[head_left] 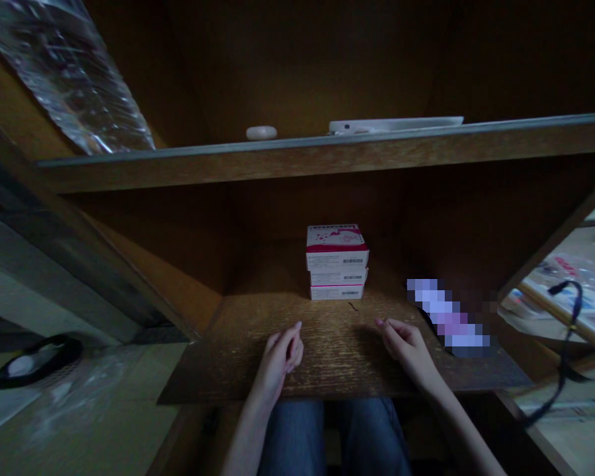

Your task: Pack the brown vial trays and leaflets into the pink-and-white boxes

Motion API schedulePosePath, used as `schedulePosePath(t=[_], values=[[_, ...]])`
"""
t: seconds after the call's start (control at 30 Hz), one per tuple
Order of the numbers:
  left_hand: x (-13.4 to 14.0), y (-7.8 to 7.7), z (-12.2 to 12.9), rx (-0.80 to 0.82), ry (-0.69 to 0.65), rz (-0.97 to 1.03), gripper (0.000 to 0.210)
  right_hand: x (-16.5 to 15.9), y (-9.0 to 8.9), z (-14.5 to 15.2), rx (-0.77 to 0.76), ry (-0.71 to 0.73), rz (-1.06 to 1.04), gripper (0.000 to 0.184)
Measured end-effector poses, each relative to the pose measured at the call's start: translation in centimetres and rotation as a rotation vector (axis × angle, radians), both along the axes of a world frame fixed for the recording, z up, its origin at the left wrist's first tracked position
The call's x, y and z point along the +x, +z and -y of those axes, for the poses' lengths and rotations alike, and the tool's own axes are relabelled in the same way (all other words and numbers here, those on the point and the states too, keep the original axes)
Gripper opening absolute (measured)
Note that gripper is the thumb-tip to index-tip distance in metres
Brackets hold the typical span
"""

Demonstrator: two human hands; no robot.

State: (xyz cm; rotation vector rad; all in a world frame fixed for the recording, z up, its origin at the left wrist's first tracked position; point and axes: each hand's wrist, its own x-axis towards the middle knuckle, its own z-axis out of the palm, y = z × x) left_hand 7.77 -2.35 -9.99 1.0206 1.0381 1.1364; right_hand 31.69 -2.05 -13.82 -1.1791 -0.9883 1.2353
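Three small white-and-pink cardboard boxes [337, 260] are stacked on the wooden shelf board [258, 311], the top one slightly askew. Nearer the front edge, my left hand [283, 350] rests left of the stack, its fingers curled in and nothing visible in them. To the right, my right hand [401, 338] is also loosely closed, thumb and forefinger towards the boxes, with nothing seen in its grasp. Both hands are apart from the stack. A short dark strand [353, 307] lies just before it. Beside my right hand is a phone-like device [449, 320], its face pixelated.
Above runs an upper shelf [258, 163] carrying a small white rounded case [261, 133], a flat white object [396, 124] and clear plastic wrapping [74, 79]. A black cable [565, 357] hangs at right. My knees [297, 436] are under the board.
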Motion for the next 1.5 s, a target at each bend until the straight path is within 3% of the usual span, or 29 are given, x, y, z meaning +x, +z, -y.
schedulePosePath(t=[0.6,1.0,1.23,1.37,1.5], values=[[0.8,-0.3,-0.1,-0.046,0.123,-0.105,0.073,0.1,0.6,0.4,0.027,-0.001,0.144,0.061],[0.7,-0.6,-0.6,-0.073,0.223,-0.077,0.075,0.3,0.6,0.6,-0.005,-0.004,0.091,0.063],[0.2,0.0,-1.3,-0.064,0.204,-0.035,0.070,0.1,0.4,0.3,0.007,-0.040,0.031,0.059],[-0.3,1.5,-2.6,-0.023,0.222,-0.028,0.054,0.5,2.1,-1.3,0.110,-0.230,-0.059,0.051],[0.3,4.5,-5.2,0.071,0.281,-0.092,0.046,1.3,6.1,-4.9,0.217,-0.407,-0.028,0.033]])
